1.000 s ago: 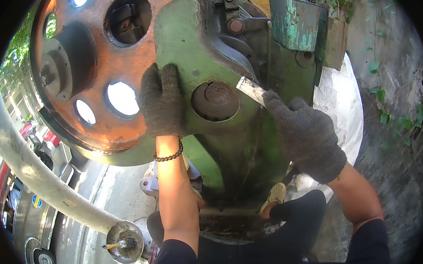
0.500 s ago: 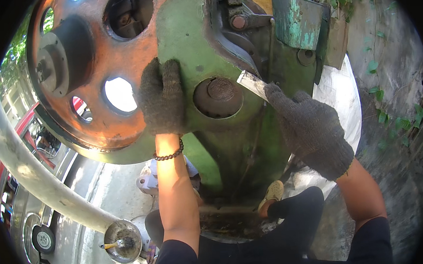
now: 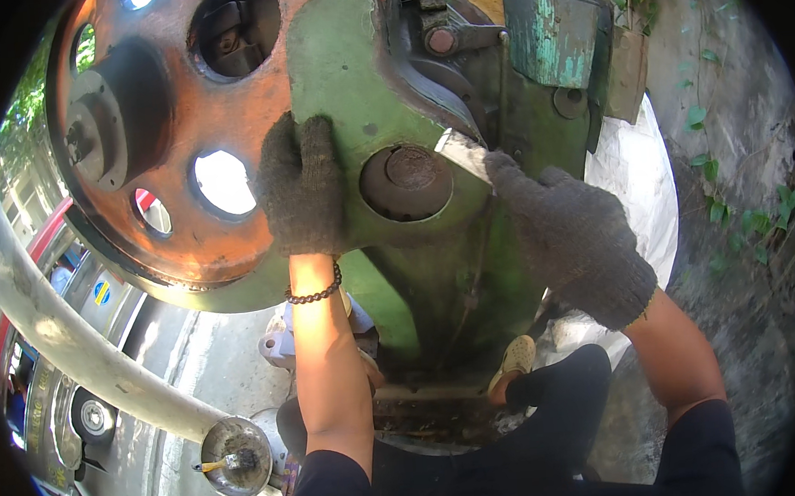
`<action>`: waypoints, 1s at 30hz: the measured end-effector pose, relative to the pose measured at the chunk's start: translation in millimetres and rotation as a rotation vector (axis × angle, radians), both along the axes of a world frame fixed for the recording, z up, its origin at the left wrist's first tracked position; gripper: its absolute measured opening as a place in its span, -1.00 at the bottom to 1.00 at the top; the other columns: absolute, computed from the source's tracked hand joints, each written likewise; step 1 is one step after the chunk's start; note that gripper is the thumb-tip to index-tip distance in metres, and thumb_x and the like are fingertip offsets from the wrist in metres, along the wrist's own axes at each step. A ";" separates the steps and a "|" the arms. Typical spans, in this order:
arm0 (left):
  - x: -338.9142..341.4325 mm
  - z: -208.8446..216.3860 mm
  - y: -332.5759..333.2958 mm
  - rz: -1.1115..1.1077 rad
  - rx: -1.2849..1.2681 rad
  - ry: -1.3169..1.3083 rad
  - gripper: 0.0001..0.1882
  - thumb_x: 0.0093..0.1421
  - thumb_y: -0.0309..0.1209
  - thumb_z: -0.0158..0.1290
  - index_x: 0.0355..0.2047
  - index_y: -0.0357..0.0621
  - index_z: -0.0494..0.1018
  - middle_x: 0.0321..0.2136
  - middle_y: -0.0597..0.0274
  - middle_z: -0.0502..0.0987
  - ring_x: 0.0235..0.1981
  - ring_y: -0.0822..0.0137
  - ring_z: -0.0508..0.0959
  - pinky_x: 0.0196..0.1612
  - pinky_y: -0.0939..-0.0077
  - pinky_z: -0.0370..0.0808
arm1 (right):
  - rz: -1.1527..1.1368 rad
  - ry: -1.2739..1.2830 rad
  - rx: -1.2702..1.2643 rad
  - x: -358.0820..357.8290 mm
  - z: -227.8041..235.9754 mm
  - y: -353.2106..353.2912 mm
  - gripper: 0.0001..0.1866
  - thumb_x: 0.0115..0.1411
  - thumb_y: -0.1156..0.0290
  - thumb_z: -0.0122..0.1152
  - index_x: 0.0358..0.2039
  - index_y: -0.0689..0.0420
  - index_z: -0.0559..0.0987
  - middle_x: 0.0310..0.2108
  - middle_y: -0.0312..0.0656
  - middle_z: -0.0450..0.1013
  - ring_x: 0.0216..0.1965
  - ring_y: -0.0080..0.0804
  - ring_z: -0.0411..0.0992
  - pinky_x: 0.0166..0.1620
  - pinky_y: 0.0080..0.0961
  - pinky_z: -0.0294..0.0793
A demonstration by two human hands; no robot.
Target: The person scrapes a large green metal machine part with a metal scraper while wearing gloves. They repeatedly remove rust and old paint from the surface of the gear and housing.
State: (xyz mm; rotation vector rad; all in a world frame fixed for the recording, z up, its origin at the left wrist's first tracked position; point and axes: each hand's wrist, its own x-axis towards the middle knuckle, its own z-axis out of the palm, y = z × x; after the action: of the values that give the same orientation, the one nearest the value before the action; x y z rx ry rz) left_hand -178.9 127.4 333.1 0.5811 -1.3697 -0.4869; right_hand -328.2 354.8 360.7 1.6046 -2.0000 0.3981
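Observation:
My left hand [image 3: 303, 188], in a dark knitted glove, lies with fingers stretched upward against the green housing [image 3: 338, 59] of a large machine, beside its orange wheel [image 3: 194, 105]. A beaded bracelet [image 3: 316, 289] circles that wrist. My right hand [image 3: 576, 231], gloved alike, is closed round a flat, pale scraper-like blade [image 3: 462, 155]. The blade's free end points up and left, at the green surface just right of a round opening [image 3: 406, 183] with a dark, grimy hub inside. Whether its edge touches the paint I cannot tell.
At the lower left a metal bowl [image 3: 239, 480] holds a paintbrush [image 3: 228, 462], near a thick curved pale pipe [image 3: 100, 347]. A vehicle [image 3: 91, 417] is on the road beyond. To the right are a worn green bucket-like container [image 3: 553, 39], white sheeting [image 3: 637, 176] and a wall with vines [image 3: 731, 132].
My right hand and the blade have shifted slightly left and up, close to the round opening. My left hand keeps its place on the housing. In the background the vehicle's position differs.

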 end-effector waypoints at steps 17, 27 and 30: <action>-0.2 -5.3 -4.7 -0.014 -0.139 0.027 -0.53 0.39 -0.13 0.10 0.08 -0.28 0.55 -0.15 -0.09 0.68 -0.17 0.15 0.65 -0.02 0.23 0.54 | 0.196 0.054 -0.136 -1.6 6.3 -5.7 -0.50 0.32 0.47 0.16 0.28 -0.07 0.51 -0.44 -0.01 0.44 -0.42 0.06 0.50 -0.35 -0.06 0.48; -1.2 -2.1 -3.0 0.040 -0.069 -0.021 -0.54 0.37 -0.15 0.10 0.05 -0.30 0.55 -0.23 -0.17 0.65 -0.21 -0.02 0.64 -0.05 0.16 0.53 | 0.269 0.014 -0.146 -11.1 -1.7 -3.6 -0.48 0.32 0.47 0.16 0.30 -0.05 0.49 -0.36 0.00 0.51 -0.40 0.05 0.53 -0.32 -0.07 0.50; -2.6 -3.7 -4.7 0.002 0.018 -0.039 -0.56 0.41 -0.19 0.05 0.10 -0.30 0.49 -0.15 -0.02 0.61 -0.11 0.11 0.58 0.00 0.24 0.49 | 0.456 -0.105 -0.187 -20.5 -3.2 0.1 -0.47 0.31 0.49 0.16 0.31 0.01 0.48 -0.23 0.05 0.58 -0.30 0.08 0.57 -0.24 -0.07 0.53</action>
State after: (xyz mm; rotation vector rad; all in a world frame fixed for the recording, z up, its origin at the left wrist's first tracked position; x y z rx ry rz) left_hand -181.5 122.8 329.4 0.6089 -1.4032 -0.4889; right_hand -348.8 354.9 357.4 1.9420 -1.5971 0.8287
